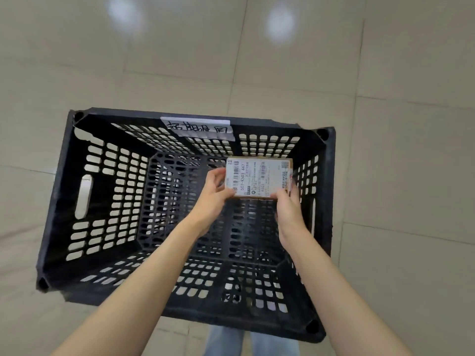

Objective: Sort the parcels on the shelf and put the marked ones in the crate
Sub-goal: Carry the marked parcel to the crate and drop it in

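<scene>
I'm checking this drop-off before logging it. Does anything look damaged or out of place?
Nothing stands out. Both hands, left hand and right hand, hold the labelled parcel level over the black crate, which looks intact.

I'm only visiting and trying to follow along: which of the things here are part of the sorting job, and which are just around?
Part of the job:
- parcel with printed label, held by the left hand and right hand
- black crate
- handwritten paper tag on the crate's far rim

Just around:
- tiled floor
- person's jeans at the bottom edge
</scene>
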### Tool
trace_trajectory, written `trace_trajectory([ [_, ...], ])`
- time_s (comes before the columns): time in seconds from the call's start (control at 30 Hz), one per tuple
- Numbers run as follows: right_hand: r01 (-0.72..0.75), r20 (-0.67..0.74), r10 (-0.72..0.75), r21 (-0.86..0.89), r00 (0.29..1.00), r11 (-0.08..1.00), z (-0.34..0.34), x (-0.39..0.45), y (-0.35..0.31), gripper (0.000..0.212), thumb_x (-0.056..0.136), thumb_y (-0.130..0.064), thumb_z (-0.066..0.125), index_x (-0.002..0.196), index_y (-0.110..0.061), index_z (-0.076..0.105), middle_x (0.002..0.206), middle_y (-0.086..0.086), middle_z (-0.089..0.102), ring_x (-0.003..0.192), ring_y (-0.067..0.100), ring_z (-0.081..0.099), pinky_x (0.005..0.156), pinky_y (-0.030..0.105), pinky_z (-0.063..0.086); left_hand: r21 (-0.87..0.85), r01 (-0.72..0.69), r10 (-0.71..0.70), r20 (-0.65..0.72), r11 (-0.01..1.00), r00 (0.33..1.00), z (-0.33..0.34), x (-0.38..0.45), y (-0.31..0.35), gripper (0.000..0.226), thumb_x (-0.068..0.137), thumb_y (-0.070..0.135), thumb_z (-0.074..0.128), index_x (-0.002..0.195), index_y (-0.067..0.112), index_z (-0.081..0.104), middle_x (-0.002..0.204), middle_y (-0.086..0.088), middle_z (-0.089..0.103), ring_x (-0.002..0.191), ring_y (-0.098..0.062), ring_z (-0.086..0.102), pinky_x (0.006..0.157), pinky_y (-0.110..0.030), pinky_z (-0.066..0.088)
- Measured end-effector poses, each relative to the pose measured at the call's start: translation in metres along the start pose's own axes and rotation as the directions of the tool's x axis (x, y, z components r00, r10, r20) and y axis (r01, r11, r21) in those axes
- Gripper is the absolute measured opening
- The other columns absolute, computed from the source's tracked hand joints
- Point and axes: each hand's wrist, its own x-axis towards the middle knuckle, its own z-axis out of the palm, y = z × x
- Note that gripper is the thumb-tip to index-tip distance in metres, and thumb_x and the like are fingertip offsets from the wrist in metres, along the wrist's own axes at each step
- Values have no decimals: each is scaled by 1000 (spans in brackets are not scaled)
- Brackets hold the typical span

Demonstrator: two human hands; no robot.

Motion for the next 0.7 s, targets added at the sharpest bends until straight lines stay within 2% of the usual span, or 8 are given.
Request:
trace_trajectory([
  [0.13, -45, -73, 46, 14, 996, 999, 6, 29, 11, 59, 93, -1, 40, 145, -26, 25, 143, 6, 45, 126, 23, 48, 107, 45, 40, 22, 12, -12, -10, 1000, 1000, 4, 27, -22, 47, 90, -7, 46, 129, 14, 32, 136, 0, 44, 121, -16, 48, 103, -31, 41],
  [0.23, -71, -105, 75, 48, 992, 996, 5, 48, 15, 62, 91, -2, 40, 144, -28, 24, 142, 7, 45, 123, 25, 50, 104, 47, 42, 39, 12, -11, -6, 999, 1000, 11, 46, -35, 44, 89, -6, 47, 122, 20, 35, 129, 6, 47, 104, 0, 51, 84, -8, 46],
  [0.3, -76, -130, 82, 52, 988, 996, 3, 59, 19, 62, 90, -3, 41, 144, -27, 23, 140, 9, 45, 121, 27, 51, 102, 48, 44, 47, 5, -4, -3, 999, 1000, 17, 57, -42, 43, 89, -6, 47, 123, 18, 35, 126, 7, 47, 97, 7, 49, 74, -1, 44],
  [0.53, -92, -258, 119, 115, 959, 989, 3, 90, 28, 67, 86, -2, 43, 146, -18, 18, 146, 11, 36, 124, 28, 47, 103, 47, 43, 73, 7, -7, -3, 997, 1000, 36, 87, -57, 47, 88, -7, 48, 129, 12, 32, 124, 7, 45, 94, 8, 47, 66, 3, 39],
  [0.7, -145, -309, 175, 118, 935, 982, 8, 106, 28, 70, 85, -6, 48, 147, -16, 17, 147, 11, 36, 127, 28, 45, 106, 48, 38, 78, 0, 0, 2, 997, 1000, 37, 98, -65, 46, 89, -6, 47, 127, 15, 31, 123, 10, 44, 93, 7, 49, 68, 2, 41],
])
